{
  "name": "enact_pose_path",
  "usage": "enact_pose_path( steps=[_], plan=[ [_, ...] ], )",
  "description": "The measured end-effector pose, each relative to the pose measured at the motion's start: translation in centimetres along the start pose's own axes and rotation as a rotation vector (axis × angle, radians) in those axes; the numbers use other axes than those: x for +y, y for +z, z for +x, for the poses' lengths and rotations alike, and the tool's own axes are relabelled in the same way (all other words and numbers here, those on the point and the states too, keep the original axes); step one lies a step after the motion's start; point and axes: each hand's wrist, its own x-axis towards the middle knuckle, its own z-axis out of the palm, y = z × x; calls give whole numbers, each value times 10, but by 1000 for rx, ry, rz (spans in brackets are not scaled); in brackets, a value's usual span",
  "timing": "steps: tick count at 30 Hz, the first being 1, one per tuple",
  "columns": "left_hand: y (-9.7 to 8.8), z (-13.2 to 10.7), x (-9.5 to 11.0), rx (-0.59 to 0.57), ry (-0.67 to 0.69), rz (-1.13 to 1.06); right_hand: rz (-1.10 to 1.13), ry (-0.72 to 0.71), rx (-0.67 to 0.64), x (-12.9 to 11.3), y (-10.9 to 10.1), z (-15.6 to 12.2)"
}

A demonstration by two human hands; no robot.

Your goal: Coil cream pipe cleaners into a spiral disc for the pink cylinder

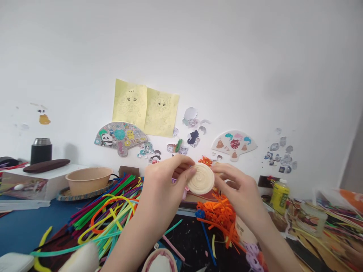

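Up in front of me is a cream-coloured disc coiled in a flat spiral (202,180), perhaps wound from pipe cleaner. My left hand (168,179) pinches its left edge between thumb and fingers. At the opposite edge, the bent fingers of my right hand (239,183) grip the disc's rim. Below and behind the hands lies a tangle of orange looped pipe cleaners (221,213). A round piece with a pinkish rim and white middle (161,260) sits at the bottom, under the disc.
Loose coloured pipe cleaners (113,215) spread over the left of the table. A beige bowl (89,181) and a black flask (41,151) stand farther left. On the right are a yellow bottle (280,196) and a glass jar (312,219). Two decorated fans (235,145) hang on the wall.
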Motion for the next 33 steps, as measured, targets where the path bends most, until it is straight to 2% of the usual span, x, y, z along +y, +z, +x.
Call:
enact_pose_path(
  steps=[3,8,15,20,25,33],
  plan=[
    [1,0,-1,-10,-7,-30,321,187,-92,-14,-3,-4],
    [4,0,1,-25,57,-56,457,259,-259,-29,-3,-8],
    [5,-1,2,-28,99,-41,499,230,-181,-29,1,-10],
    [5,-2,3,-36,92,-16,549,226,-171,-31,0,-9],
    [5,-3,4,-21,103,-21,534,277,-101,-35,-1,-11],
    [5,-5,3,-23,216,76,549,318,-171,-30,-4,-9]
  ],
)
